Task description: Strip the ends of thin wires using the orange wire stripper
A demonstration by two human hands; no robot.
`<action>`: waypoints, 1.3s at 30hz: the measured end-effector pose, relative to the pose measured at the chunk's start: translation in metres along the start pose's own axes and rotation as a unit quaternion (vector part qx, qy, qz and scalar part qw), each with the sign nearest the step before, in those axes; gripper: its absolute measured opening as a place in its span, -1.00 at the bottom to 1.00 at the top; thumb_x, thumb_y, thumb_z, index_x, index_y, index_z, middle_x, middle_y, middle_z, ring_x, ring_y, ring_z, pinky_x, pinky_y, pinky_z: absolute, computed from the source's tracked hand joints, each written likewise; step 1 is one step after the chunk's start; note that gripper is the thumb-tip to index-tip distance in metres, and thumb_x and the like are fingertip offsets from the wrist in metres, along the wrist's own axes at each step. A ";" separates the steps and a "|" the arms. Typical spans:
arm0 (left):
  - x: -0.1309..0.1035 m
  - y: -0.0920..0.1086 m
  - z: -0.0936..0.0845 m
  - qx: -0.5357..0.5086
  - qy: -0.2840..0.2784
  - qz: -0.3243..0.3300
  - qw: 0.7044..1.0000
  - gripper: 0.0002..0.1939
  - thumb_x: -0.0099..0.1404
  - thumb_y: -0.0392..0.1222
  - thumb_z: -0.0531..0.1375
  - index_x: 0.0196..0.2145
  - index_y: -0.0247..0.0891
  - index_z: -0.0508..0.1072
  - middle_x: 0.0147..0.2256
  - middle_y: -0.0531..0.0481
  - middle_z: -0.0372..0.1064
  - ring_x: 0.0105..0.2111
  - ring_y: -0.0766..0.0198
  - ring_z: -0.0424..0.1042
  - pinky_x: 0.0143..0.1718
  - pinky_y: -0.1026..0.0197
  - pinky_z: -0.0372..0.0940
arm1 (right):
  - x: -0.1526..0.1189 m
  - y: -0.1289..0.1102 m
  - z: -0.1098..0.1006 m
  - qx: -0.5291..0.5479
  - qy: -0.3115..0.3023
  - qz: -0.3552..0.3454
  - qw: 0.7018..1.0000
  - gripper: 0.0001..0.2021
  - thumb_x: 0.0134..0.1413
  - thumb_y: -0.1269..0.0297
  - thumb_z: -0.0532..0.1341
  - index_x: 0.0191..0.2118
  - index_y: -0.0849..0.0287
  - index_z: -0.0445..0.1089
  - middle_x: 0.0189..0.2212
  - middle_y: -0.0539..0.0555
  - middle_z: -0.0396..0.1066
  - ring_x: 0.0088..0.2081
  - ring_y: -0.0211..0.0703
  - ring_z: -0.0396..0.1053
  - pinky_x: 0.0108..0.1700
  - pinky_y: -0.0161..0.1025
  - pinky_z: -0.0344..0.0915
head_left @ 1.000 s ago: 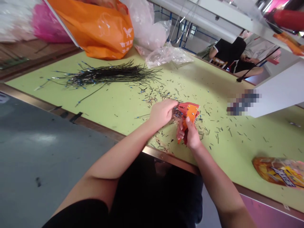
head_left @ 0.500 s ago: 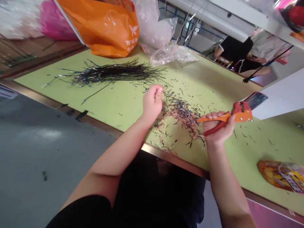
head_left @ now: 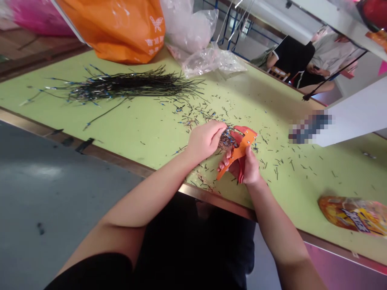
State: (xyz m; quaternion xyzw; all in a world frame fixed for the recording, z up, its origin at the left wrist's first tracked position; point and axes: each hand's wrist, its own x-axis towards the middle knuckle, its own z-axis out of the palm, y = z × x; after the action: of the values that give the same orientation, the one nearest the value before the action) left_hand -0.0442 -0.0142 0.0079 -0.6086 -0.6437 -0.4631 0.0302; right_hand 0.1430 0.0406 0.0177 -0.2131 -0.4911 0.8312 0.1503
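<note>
The right hand (head_left: 250, 167) is wrapped round the handles of an orange-and-red hand tool (head_left: 245, 143), thumb on one side and fingers curled on the other; the two handles stand apart at their lower ends. The tool is held above the green table (head_left: 157, 133), its head turned toward the left hand (head_left: 204, 140). That hand sits just left of the tool's head, fingers curled in and thumb pressed against them; whether anything is pinched there cannot be told.

Beneath and just left of the tool's head lies a heap of scraps (head_left: 225, 142), coppery strands mixed with black and blue bits. Short black clippings (head_left: 278, 163) are strewn to the right of the tool. Farther off to its left, a bundle of black wires (head_left: 127, 85) lies lengthwise, with one loose wire (head_left: 105, 112) slanting away from it. Beyond the tool stand an orange bag (head_left: 121, 30) and, beside it, clear plastic bags (head_left: 214, 62). Well to the tool's right and nearer the person is a snack packet (head_left: 353, 213).
</note>
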 end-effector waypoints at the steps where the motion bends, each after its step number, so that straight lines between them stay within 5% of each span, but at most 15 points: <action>1: 0.000 0.000 0.001 0.002 -0.001 0.001 1.000 -0.59 0.63 -0.10 -0.07 -0.05 -0.20 0.56 -0.17 -0.10 0.64 -0.19 0.17 0.59 -0.15 0.15 0.42 | 0.000 0.001 0.000 0.002 0.002 -0.001 1.000 -0.34 0.04 -0.54 0.19 -0.32 0.06 0.39 -0.47 0.03 0.36 -0.39 -0.09 0.45 -0.43 -0.15 0.40; 13: 0.000 -0.005 0.005 0.015 -0.025 -0.008 1.000 -0.64 0.56 -0.20 -0.03 -0.05 -0.20 0.58 -0.15 -0.10 0.65 -0.16 0.14 0.61 -0.15 0.15 0.44 | 0.003 0.006 0.005 -0.027 0.056 -0.049 0.997 -0.37 0.16 -0.48 0.20 -0.50 0.04 0.32 -0.64 -0.06 0.18 -0.61 -0.19 0.17 -0.44 -0.10 0.45; 20: 0.005 -0.005 0.005 0.028 -0.025 -0.007 0.999 -0.53 0.32 -0.44 -0.01 -0.04 -0.17 0.60 -0.06 -0.06 0.66 -0.06 0.15 0.62 -0.02 0.14 0.49 | -0.002 0.021 0.017 -0.056 0.145 -0.133 0.979 -0.44 0.12 -0.42 0.28 -0.41 0.03 0.35 -0.57 -0.05 0.20 -0.49 -0.10 0.34 -0.37 -0.09 0.44; 26: 0.007 -0.004 0.008 -0.005 -0.027 0.014 1.000 -0.52 0.30 -0.49 -0.02 -0.06 -0.18 0.60 -0.10 -0.06 0.66 -0.06 0.17 0.61 0.00 0.14 0.50 | -0.006 0.025 0.022 -0.073 0.164 -0.213 0.960 -0.49 0.07 -0.38 0.31 -0.39 0.02 0.41 -0.53 0.00 0.27 -0.44 -0.02 0.37 -0.32 0.00 0.45; 29: 0.012 -0.031 0.002 0.011 0.020 -0.041 0.999 -0.57 0.45 -0.42 -0.04 -0.06 -0.17 0.59 -0.13 -0.07 0.64 -0.09 0.14 0.60 0.02 0.07 0.51 | -0.020 0.002 0.015 -0.090 0.226 -0.299 0.923 -0.54 0.08 -0.31 0.29 -0.46 -0.01 0.34 -0.57 -0.01 0.22 -0.48 -0.03 0.34 -0.28 0.04 0.46; 31: 0.017 -0.057 -0.004 0.029 0.108 -0.111 0.988 -0.61 0.59 -0.27 -0.08 -0.05 -0.15 0.56 -0.18 -0.08 0.61 -0.14 0.12 0.60 -0.06 0.05 0.51 | -0.028 -0.021 0.003 -0.054 0.319 -0.436 0.840 -0.56 0.12 -0.26 0.25 -0.48 -0.02 0.24 -0.57 -0.06 0.08 -0.50 -0.07 0.27 -0.26 0.03 0.45; 33: 0.021 -0.073 -0.008 0.049 0.186 -0.151 0.969 -0.58 0.68 -0.09 -0.14 0.01 -0.14 0.52 -0.21 -0.10 0.56 -0.19 0.12 0.58 -0.14 0.06 0.48 | -0.028 -0.038 -0.008 -0.007 0.378 -0.489 0.786 -0.62 0.14 -0.17 0.23 -0.46 -0.01 0.22 -0.52 -0.06 0.02 -0.48 -0.10 0.24 -0.26 -0.04 0.42; 35: 0.022 -0.073 -0.005 0.045 0.187 -0.156 0.969 -0.56 0.69 -0.01 -0.14 0.00 -0.16 0.50 -0.24 -0.08 0.55 -0.25 0.15 0.55 -0.19 0.08 0.44 | -0.019 -0.040 -0.015 0.000 0.367 -0.443 0.818 -0.66 0.15 -0.12 0.21 -0.44 -0.01 0.22 -0.49 -0.04 0.09 -0.43 -0.09 0.28 -0.19 -0.01 0.45; 39: 0.017 -0.041 0.011 0.028 0.053 -0.097 0.994 -0.64 0.66 -0.06 -0.05 -0.04 -0.16 0.53 -0.19 -0.07 0.61 -0.26 0.18 0.56 -0.20 0.14 0.39 | 0.003 -0.015 -0.009 -0.007 0.237 -0.280 0.930 -0.64 0.18 -0.19 0.20 -0.37 0.01 0.32 -0.43 0.02 0.24 -0.34 -0.05 0.39 -0.13 0.04 0.48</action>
State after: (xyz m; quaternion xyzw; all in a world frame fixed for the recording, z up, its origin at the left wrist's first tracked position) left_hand -0.0761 0.0121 -0.0110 -0.5170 -0.7098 -0.4770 0.0367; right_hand 0.1452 0.0559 0.0266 -0.2587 -0.4864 0.6775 0.4874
